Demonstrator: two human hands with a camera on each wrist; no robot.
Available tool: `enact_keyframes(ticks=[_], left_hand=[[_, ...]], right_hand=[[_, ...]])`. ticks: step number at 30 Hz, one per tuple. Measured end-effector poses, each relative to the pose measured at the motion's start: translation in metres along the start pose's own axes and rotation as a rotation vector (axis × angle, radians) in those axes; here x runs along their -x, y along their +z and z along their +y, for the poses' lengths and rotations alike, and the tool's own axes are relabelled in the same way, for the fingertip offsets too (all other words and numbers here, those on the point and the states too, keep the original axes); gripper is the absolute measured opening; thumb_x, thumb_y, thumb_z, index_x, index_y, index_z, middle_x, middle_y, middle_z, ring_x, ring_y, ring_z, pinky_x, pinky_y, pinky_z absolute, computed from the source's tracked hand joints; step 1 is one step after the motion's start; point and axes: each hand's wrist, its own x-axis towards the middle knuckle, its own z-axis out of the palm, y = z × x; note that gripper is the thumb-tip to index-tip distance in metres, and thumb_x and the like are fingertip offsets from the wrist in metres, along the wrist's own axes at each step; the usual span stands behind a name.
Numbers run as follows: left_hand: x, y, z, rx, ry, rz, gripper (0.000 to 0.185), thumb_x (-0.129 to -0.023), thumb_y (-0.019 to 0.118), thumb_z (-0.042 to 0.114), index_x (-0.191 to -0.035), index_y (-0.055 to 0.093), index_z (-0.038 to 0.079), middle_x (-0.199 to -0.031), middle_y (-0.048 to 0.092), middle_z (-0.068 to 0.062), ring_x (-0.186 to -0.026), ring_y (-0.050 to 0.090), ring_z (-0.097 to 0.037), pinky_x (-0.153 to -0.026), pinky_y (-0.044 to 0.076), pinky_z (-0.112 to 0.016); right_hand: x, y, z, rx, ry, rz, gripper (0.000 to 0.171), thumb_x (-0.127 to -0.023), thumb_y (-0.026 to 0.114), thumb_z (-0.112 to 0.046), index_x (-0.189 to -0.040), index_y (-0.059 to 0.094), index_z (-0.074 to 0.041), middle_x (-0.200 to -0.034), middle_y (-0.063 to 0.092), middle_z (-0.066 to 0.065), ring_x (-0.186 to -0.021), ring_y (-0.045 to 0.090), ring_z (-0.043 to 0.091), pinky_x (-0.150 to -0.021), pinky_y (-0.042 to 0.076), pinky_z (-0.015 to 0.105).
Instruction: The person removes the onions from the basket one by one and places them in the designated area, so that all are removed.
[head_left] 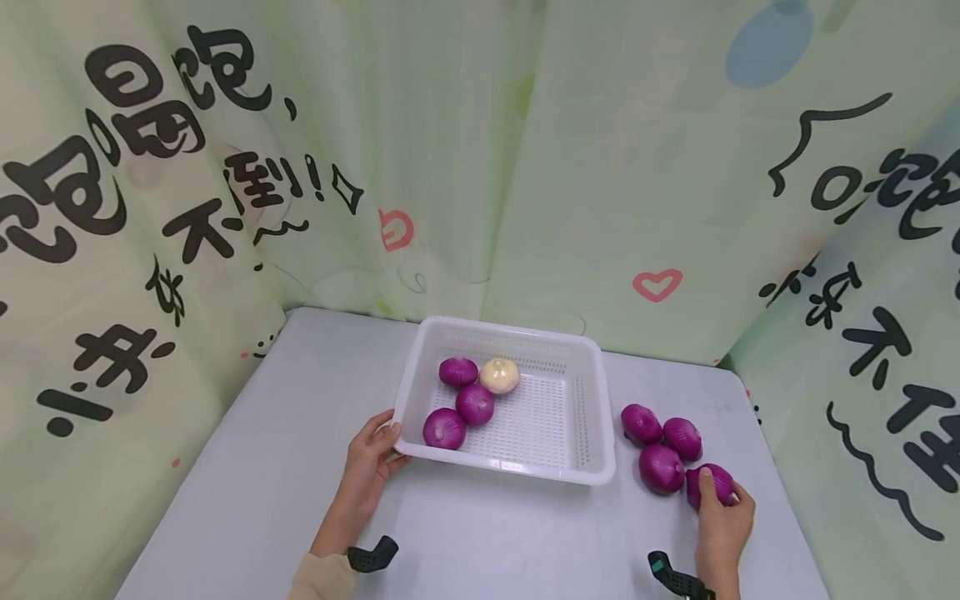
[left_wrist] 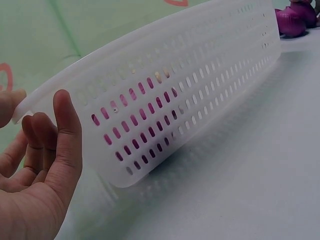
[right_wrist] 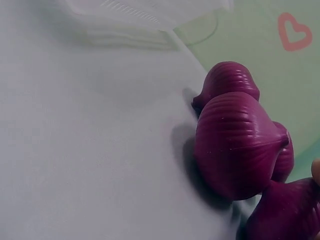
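- Left hand (head_left: 367,467) is on the near-left corner of a white plastic basket (head_left: 551,417). Its fingers (left_wrist: 42,130) are bent in close around the rim, so it's got a proper grip there, just not a big one.
- Right hand (head_left: 726,518) has a purple onion (head_left: 722,477), thumb on one side and the other fingers around the far side. They're only as far apart as the onion is wide. Can't tell if it's off the counter (head_left: 487,542) or resting on it.
- That onion is the nearest of a bunch of four right of the basket. The other three are a big one (head_left: 662,469) just beside it, one at the back left (head_left: 642,424) and one at the back right (head_left: 682,438), all packed close together.
- Inside the basket, all over on the left: a purple one by the back (head_left: 458,372), another in the middle (head_left: 475,405), one by the front wall (head_left: 444,428), plus a pale yellowish onion (head_left: 499,376) next to the back two. Right half is just bare slotted floor.
- Left wrist view shows purple through the basket's side holes.
- Pale green curtain (head_left: 585,167) behind it all, black lettering and pink hearts on it.
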Motion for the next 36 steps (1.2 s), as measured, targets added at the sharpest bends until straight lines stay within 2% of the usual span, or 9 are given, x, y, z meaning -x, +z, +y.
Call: enact_keyframes(ticks=[7, 14, 16, 17, 19, 21, 23, 28, 36], left_hand=[[0.000, 0.000, -0.002, -0.012, 0.002, -0.011, 0.048, -0.106, 0.060, 0.019, -0.150, 0.047, 0.003, -0.122, 0.064, -0.011, -0.095, 0.067, -0.015, -0.081, 0.061, -0.029], [0.001, -0.001, -0.002, 0.009, 0.000, -0.012, 0.049, -0.106, 0.060, 0.017, -0.150, 0.046, 0.002, -0.116, 0.065, -0.007, -0.094, 0.066, -0.015, -0.080, 0.061, -0.029], [0.001, -0.001, -0.002, 0.016, -0.001, -0.014, 0.049, -0.105, 0.060, 0.017, -0.150, 0.046, 0.001, -0.114, 0.065, -0.007, -0.093, 0.067, -0.015, -0.080, 0.061, -0.029], [0.001, -0.001, -0.002, 0.019, -0.002, -0.016, 0.049, -0.105, 0.060, 0.017, -0.150, 0.046, 0.001, -0.113, 0.065, -0.006, -0.093, 0.067, -0.014, -0.080, 0.061, -0.029], [0.001, -0.001, -0.002, 0.022, -0.001, -0.018, 0.050, -0.105, 0.060, 0.016, -0.150, 0.045, 0.001, -0.113, 0.065, -0.005, -0.093, 0.067, -0.014, -0.080, 0.061, -0.029], [0.001, -0.001, -0.003, 0.024, -0.003, -0.016, 0.049, -0.106, 0.060, 0.016, -0.150, 0.046, 0.001, -0.112, 0.065, -0.006, -0.092, 0.067, -0.014, -0.080, 0.061, -0.029], [0.001, -0.001, -0.003, 0.025, -0.004, -0.015, 0.049, -0.105, 0.060, 0.016, -0.150, 0.046, 0.001, -0.112, 0.064, -0.006, -0.092, 0.066, -0.014, -0.079, 0.061, -0.029], [0.001, -0.001, -0.002, 0.023, -0.006, -0.010, 0.049, -0.106, 0.060, 0.016, -0.150, 0.046, 0.001, -0.114, 0.065, -0.007, -0.092, 0.066, -0.014, -0.079, 0.061, -0.029], [0.000, -0.001, -0.002, 0.025, -0.006, -0.010, 0.049, -0.106, 0.060, 0.017, -0.150, 0.047, 0.002, -0.115, 0.064, -0.007, -0.093, 0.066, -0.014, -0.080, 0.061, -0.029]], right_hand=[[0.002, -0.002, -0.001, -0.012, 0.006, -0.008, 0.093, -0.103, 0.045, -0.060, -0.166, 0.006, -0.004, -0.173, 0.008, 0.027, -0.159, 0.023, 0.041, -0.126, 0.027, 0.051], [0.005, -0.003, -0.002, -0.027, 0.011, -0.010, 0.090, -0.104, 0.048, -0.056, -0.166, 0.009, -0.004, -0.171, 0.013, 0.028, -0.152, 0.032, 0.041, -0.124, 0.033, 0.050], [0.005, -0.004, -0.001, -0.021, 0.004, -0.002, 0.088, -0.104, 0.048, -0.055, -0.166, 0.011, -0.003, -0.170, 0.016, 0.029, -0.147, 0.037, 0.040, -0.121, 0.042, 0.040], [0.005, -0.004, -0.001, -0.018, 0.001, -0.001, 0.088, -0.104, 0.049, -0.054, -0.165, 0.011, -0.003, -0.170, 0.017, 0.029, -0.145, 0.039, 0.039, -0.116, 0.047, 0.032], [0.006, -0.005, -0.001, -0.016, -0.009, 0.004, 0.086, -0.104, 0.049, -0.052, -0.165, 0.013, -0.003, -0.169, 0.019, 0.029, -0.136, 0.045, 0.034, -0.096, 0.053, 0.016], [0.007, -0.007, 0.000, -0.013, -0.013, 0.003, 0.086, -0.104, 0.050, -0.052, -0.165, 0.014, -0.002, -0.169, 0.020, 0.030, -0.126, 0.049, 0.027, -0.073, 0.047, 0.006], [0.008, -0.008, 0.000, -0.020, -0.017, -0.001, 0.085, -0.105, 0.051, -0.050, -0.165, 0.014, -0.002, -0.169, 0.020, 0.030, -0.116, 0.050, 0.020, -0.063, 0.042, 0.004], [0.012, -0.011, 0.000, -0.014, -0.012, 0.003, 0.085, -0.104, 0.052, -0.050, -0.165, 0.015, -0.004, -0.170, 0.021, 0.027, -0.102, 0.048, 0.011, -0.063, 0.040, 0.005], [0.025, -0.009, -0.009, -0.026, -0.029, 0.029, 0.082, -0.103, 0.056, -0.047, -0.165, 0.020, -0.006, -0.170, 0.024, 0.024, -0.096, 0.045, 0.001, -0.063, 0.041, 0.004]])
